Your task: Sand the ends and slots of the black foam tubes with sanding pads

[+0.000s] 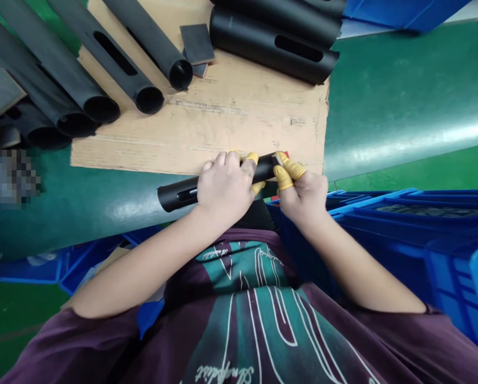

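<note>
A black slotted tube (178, 193) lies slantwise in front of me, over the near edge of the cardboard. My left hand (228, 184) is wrapped around its middle, with yellow finger cots on several fingertips. At the tube's right end, my right hand (303, 192) pinches a small flat pad (278, 159) against the rim between thumb and finger, both in yellow cots. A bit of red shows behind those fingertips. Most of the pad is hidden by the fingers.
Several similar tubes (114, 56) lie on the left, and more black tubes (275, 45) at the back. Grey square pads (198, 44) rest between them on the cardboard sheet (231, 117). The green table (407, 101) extends right. Blue crates (403, 240) stand beside me.
</note>
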Action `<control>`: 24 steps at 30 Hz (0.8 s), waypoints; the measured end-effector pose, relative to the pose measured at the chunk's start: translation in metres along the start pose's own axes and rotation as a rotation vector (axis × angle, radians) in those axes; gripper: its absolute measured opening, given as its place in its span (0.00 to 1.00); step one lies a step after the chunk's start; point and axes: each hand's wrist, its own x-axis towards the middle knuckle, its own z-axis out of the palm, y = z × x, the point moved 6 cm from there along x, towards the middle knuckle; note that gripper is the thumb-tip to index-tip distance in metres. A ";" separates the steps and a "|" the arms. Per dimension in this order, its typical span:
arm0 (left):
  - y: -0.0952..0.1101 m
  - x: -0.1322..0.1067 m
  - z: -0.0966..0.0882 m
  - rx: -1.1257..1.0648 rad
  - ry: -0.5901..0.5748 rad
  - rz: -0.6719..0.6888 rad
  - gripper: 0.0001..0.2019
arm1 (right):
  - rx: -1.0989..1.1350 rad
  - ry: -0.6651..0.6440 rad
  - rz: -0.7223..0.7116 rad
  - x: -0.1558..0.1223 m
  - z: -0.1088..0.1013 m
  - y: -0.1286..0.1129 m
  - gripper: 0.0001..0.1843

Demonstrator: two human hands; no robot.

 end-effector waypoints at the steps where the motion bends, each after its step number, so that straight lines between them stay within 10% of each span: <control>1: 0.000 0.000 0.000 -0.001 -0.005 -0.004 0.17 | -0.009 0.001 0.003 0.000 0.000 -0.001 0.19; 24: 0.000 -0.001 0.001 -0.070 0.018 -0.020 0.18 | -0.022 0.021 0.020 -0.009 0.006 0.007 0.21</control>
